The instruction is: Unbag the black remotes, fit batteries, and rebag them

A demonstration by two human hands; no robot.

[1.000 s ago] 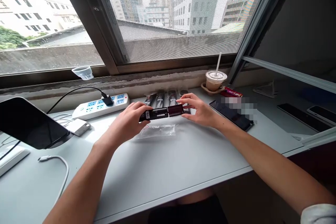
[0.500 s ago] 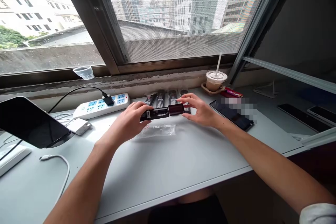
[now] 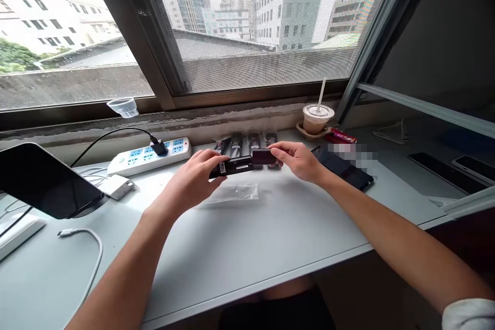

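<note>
Just above the grey desk (image 3: 232,258), in front of the window: one black stick (image 3: 233,166), long and slim, held level and slightly slanted, with a small white label near its left end. Gripped at that left end by the left hand (image 3: 189,181), thumb and fingers closed round it. One dark cap (image 3: 263,156), short, blocky and glossy, pinched between thumb and fingertips of the right hand (image 3: 298,160), lined up with the stick's right end. Cap and stick possibly touching; seam too small to judge. Behind both, against the sill, four wrapped sticks (image 3: 244,143) lying side by side in a row. Below the hands, one clear empty sleeve (image 3: 235,193) flat on the desk. To the left, one white power strip (image 3: 149,154) with one black plug in it, one dark tablet (image 3: 42,180), one loose white cable (image 3: 83,247). To the right, one dark phone (image 3: 342,167) just beside the right wrist, one lidded drink cup (image 3: 317,118) with a straw, one red packet (image 3: 340,136). On the window ledge, one small clear cup (image 3: 124,107).
</note>
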